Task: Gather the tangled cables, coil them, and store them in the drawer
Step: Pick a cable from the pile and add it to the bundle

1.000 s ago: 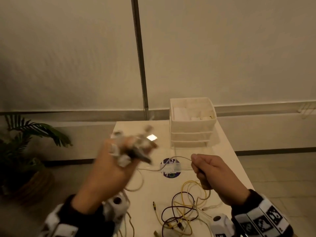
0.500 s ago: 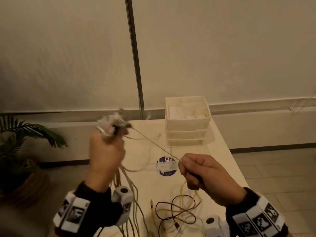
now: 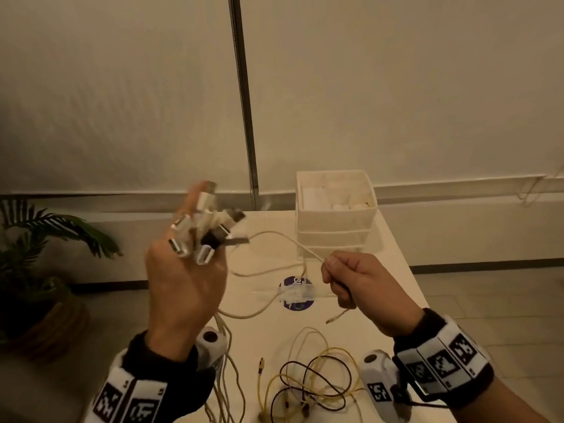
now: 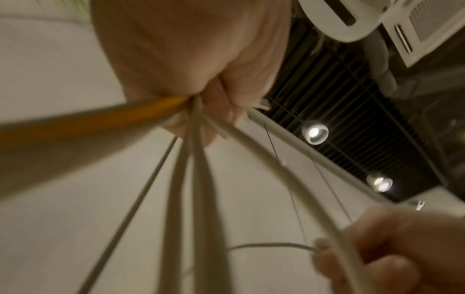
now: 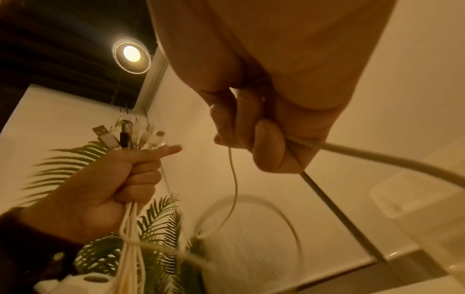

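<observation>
My left hand [image 3: 186,288] is raised over the table's left side and grips a bundle of cables [image 3: 224,361] near their plug ends; several white and dark USB plugs [image 3: 204,233] fan out above the fist [image 5: 125,171]. The bundle hangs down past my wrist [image 4: 191,179]. My right hand [image 3: 351,279] pinches one white cable [image 3: 283,239] that loops back to the left hand, its short end [image 3: 337,316] dangling below the fist [image 5: 254,139]. Yellow and dark tangled cables [image 3: 308,383] lie on the table's near edge. The white drawer unit [image 3: 335,218] stands at the far end.
The white table [image 3: 393,288] has a round purple sticker [image 3: 297,293] in its middle. A potted palm [image 3: 33,257] stands on the floor to the left. A dark vertical pole [image 3: 244,99] runs up the wall behind the table.
My left hand has come back toward me and turned, with the plugs fanning out above it. The taut white cable between my hands has gone slack into a loop. My right hand has barely moved.
</observation>
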Demonstrator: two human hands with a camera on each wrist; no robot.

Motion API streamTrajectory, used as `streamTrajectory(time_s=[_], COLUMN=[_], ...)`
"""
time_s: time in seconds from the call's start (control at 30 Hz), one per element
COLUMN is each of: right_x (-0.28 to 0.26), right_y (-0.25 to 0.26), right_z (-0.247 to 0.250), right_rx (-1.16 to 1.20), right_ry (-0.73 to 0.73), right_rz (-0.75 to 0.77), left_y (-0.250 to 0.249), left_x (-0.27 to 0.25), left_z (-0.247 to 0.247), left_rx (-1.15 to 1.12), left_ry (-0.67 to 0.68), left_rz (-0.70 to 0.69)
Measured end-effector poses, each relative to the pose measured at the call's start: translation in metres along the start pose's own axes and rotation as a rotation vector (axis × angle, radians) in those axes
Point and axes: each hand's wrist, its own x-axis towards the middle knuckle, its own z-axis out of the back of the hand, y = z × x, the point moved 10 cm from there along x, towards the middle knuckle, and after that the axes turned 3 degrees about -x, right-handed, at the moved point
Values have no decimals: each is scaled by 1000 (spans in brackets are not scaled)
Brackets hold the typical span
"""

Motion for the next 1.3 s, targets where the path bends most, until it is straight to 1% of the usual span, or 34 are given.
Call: streamTrajectory(time_s=[0.03, 0.07, 0.1, 0.13, 0.17, 0.2, 0.27, 0.3, 0.37, 0.4, 0.43, 0.47, 0.53, 0.6, 0.63, 0.67, 0.73, 0.77, 0.8, 0.83, 0.87, 0.93, 0.97, 1.0, 1.07, 1.13, 1.17, 1.2, 1.27, 1.3], right_x=[0, 0, 0, 1, 2, 3, 4, 3, -2, -5, -8, -10, -11, -9, -7, -7, -6, -7, -8, -9, -10, -15, -17, -20, -26, -33, -36, -42, -58, -72], right_y=[0, 3, 7, 13, 17, 20, 24, 24, 17, 12, 7, 2, -5, -8, -7, -5, 3, 7, 11, 16, 18, 20, 18, 15, 9, 6, 5, 3, -10, -24], right_z=[-7, -15, -23, -29, -31, -31, -24, -20, -12, -10, -10, -12, -17, -21, -23, -25, -29, -31, -34, -36, -37, -38, -39, -40, -44, -51, -56, -62, -81, -99], right_rx=[33, 78, 125, 160, 174, 170, 147, 146, 200, 243, 280, 308, 348, 369, 384, 403, 435, 446, 453, 450, 431, 312, 237, 174, 111, 112, 124, 133, 99, 0], right_ry=[39, 85, 127, 159, 174, 176, 170, 168, 168, 174, 184, 194, 206, 202, 200, 201, 222, 239, 258, 275, 285, 277, 269, 265, 270, 304, 343, 394, 544, 646], right_rz=[0, 7, 15, 22, 25, 28, 49, 56, 31, 12, -3, -19, -45, -54, -53, -53, -48, -38, -27, -16, 1, 46, 66, 78, 85, 112, 122, 125, 100, 102], left_y=[-12, -17, -15, -10, -2, 3, 12, 22, 50, 63, 75, 83, 80, 55, 38, 23, 11, 9, 10, 14, 19, 25, 25, 22, 17, 18, 20, 24, 32, 32], left_x=[-3, -10, -18, -26, -32, -34, -28, -20, -2, 6, 13, 17, 19, 13, 6, -2, -24, -34, -39, -40, -36, -27, -23, -22, -29, -36, -35, -32, -22, -14], left_z=[-19, -42, -65, -82, -94, -99, -91, -79, -48, -33, -18, -9, -6, -19, -29, -43, -78, -92, -99, -101, -97, -84, -78, -75, -73, -66, -57, -46, -17, -3], left_rx=[19, 56, 116, 163, 199, 217, 245, 198, -16, -98, -128, -97, 11, 47, 58, 36, 24, 58, 101, 128, 144, 137, 128, 126, 110, 34, -21, -68, -139, -193], left_ry=[172, 364, 523, 630, 679, 673, 573, 494, 296, 198, 130, 99, 103, 172, 234, 330, 575, 669, 701, 684, 633, 529, 510, 519, 593, 656, 655, 626, 500, 426], left_rz=[-72, -115, -118, -110, -107, -111, -99, -27, 198, 285, 339, 359, 313, 190, 104, 38, -14, -48, -76, -82, -79, -64, -62, -72, -89, -52, 0, 70, 177, 206])
